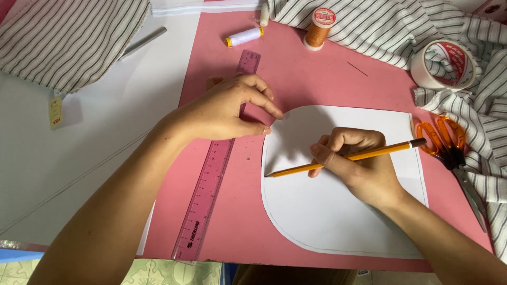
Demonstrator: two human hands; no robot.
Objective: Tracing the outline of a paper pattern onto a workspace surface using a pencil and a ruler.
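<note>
— Right hand (364,169) at 4 o'clock on the surface, fingers (330,153) closed round a yellow pencil (343,158), tip resting at the left edge of the white paper pattern (338,216)

— And the left hand (222,113)?

— At 10 o'clock from the pencil tip, fingertips (266,129) pinched down on the pattern's upper-left corner, gripping nothing, only pressing. Wrist lying across the pink ruler (211,179)

— Pattern itself?

— Flat on the pink card (296,68), rounded corner toward 7 o'clock, a faint pencil line showing just inside the curved edge

— Risks?

— Held at one corner only, so likely to pivot or creep under a sideways push of the pencil; the traced line would then drift off the edge. Could also buckle near the tip if pressed hard, being thin paper. Lead might snap under too steep a lean

— Anything nearby to snag?

— Orange-handled scissors (449,148) at 3 o'clock, just beside the pattern's right edge, close to the right forearm. Tape roll (443,66) and striped fabric (475,105) at 2 o'clock, orange thread spool (319,29) and white spool (244,37) at 12, all well apart from the pencil tip
</note>
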